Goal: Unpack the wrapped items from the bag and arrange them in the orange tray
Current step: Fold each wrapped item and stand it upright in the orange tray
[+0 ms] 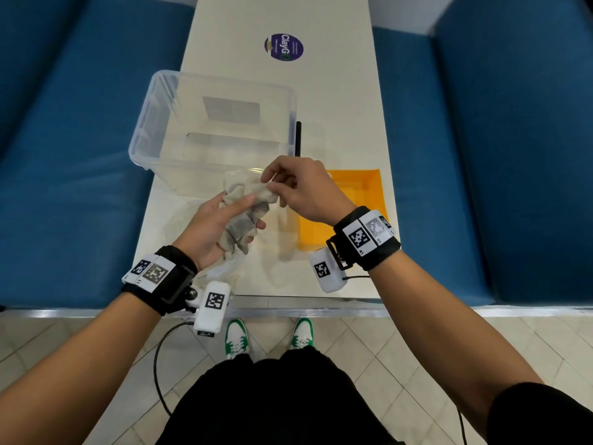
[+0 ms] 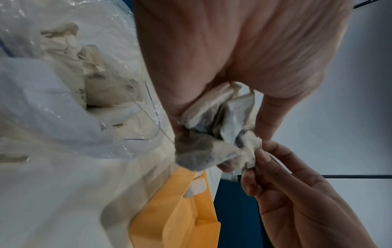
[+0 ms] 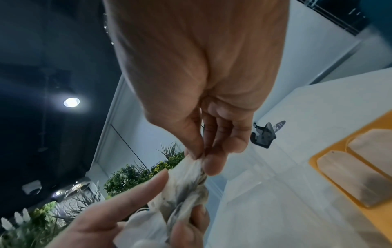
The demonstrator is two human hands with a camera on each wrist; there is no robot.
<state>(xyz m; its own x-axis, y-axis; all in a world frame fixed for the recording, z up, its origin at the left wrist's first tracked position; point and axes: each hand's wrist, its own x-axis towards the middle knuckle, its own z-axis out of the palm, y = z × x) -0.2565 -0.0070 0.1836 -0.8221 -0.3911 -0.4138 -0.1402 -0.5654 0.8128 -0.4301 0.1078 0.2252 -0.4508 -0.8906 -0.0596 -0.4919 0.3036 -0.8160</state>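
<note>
My left hand grips a crumpled bunch of pale tea bags above the table's near end. My right hand pinches the top end of one tea bag in that bunch between thumb and forefinger; the pinch shows close in the right wrist view. A clear plastic bag with more tea bags lies on the table under my left hand. The orange tray sits to the right, with two flat tea bags lying side by side in it.
A large clear plastic container stands just behind my hands. A thin black object lies beside its right wall. A purple sticker marks the far table. Blue seats flank the narrow white table on both sides.
</note>
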